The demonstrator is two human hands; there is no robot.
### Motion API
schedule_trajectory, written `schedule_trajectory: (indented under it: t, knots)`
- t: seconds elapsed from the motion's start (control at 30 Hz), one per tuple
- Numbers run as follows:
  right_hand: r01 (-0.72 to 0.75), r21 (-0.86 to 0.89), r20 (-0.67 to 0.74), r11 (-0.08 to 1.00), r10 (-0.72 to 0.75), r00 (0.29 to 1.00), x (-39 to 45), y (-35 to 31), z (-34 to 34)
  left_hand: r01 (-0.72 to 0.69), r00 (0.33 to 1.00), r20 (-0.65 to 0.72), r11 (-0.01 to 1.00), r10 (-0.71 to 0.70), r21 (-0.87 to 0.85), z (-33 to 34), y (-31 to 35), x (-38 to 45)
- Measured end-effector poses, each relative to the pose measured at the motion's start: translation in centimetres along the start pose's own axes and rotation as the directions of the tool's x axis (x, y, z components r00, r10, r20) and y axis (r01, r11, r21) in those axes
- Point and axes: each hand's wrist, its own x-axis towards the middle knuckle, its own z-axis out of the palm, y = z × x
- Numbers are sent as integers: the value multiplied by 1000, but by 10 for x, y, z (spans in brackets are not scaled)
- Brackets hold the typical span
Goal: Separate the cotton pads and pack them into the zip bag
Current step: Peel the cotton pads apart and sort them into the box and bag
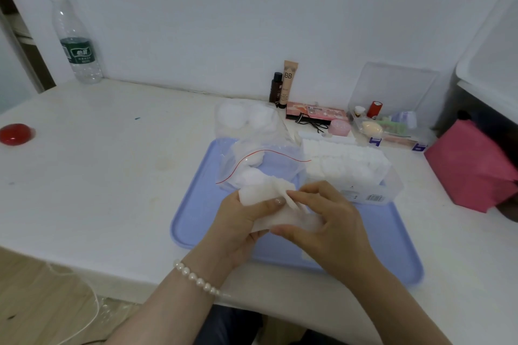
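My left hand (241, 223) grips a small stack of white cotton pads (256, 196) above the blue tray (196, 221). My right hand (328, 218) pinches the stack's top edge, where thin layers splay apart. Just beyond the hands lies the clear zip bag (252, 145) with a red seal line, its mouth facing me and several pads inside. A clear box of white cotton pads (347, 165) sits on the tray to the right of the bag.
A water bottle (77, 42) stands at the back left, a red round object (15, 134) at the left edge. Cosmetics tubes (288, 84), a palette (316, 113) and a clear organiser box (392, 123) line the wall. A pink cloth (473, 168) lies at the right.
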Motion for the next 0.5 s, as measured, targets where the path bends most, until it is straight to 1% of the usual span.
schedule_trajectory:
  t: [0.03, 0.07, 0.1, 0.13, 0.17, 0.2, 0.23, 0.27, 0.3, 0.33, 0.37, 0.4, 0.43, 0.47, 0.5]
  knots:
    - [-22, 40, -30, 999, 23, 999, -1, 1, 2, -3, 1000, 2, 1000, 3, -5, 0, 0, -1]
    - [-67, 123, -52, 990, 73, 996, 0, 0, 2, -6, 1000, 7, 1000, 6, -8, 1, 0, -1]
    - [-134, 242, -59, 961, 152, 987, 1, 0, 3, -5, 1000, 4, 1000, 5, -8, 1, 0, -1]
    - [-224, 375, -43, 899, 258, 965, 3, 1, 1, 3, 1000, -1, 1000, -3, -6, 0, 0, -2]
    - [-323, 489, -26, 810, 384, 923, 4, 3, 0, 15, 1000, -5, 1000, -15, -2, 0, 0, -1]
    - [-405, 579, -24, 708, 511, 859, 6, 7, -3, 27, 1000, -8, 1000, -27, 0, -1, 0, -2]
    - [-445, 634, -48, 632, 607, 794, 8, 10, -7, 38, 999, -13, 999, -38, -1, -2, 0, -1]
    - [-459, 642, -89, 615, 654, 751, 9, 13, -10, 46, 999, -19, 999, -46, -5, -4, 1, -1]
    - [-451, 601, -158, 660, 651, 743, 9, 16, -12, 53, 998, -20, 999, -53, -11, -4, 1, 0]
    - [-416, 528, -248, 741, 603, 758, 8, 16, -13, 57, 998, -17, 998, -58, -21, -5, 2, 0]
    - [-347, 415, -347, 841, 498, 795, 6, 14, -13, 64, 998, -10, 997, -64, -37, -5, 1, 0]
    - [-260, 267, -430, 928, 356, 829, 4, 11, -13, 72, 997, -2, 996, -72, -54, -4, 1, 0]
    - [-160, 90, -497, 983, 184, 848, 1, 9, -10, 81, 997, 5, 994, -81, -72, -3, 1, 1]
    - [-62, -71, -519, 996, 17, 855, -2, 7, -7, 88, 996, 12, 992, -87, -87, -2, 1, 0]
    - [29, -211, -511, 977, -136, 849, -4, 6, -4, 93, 996, 19, 991, -92, -98, 0, 0, 0]
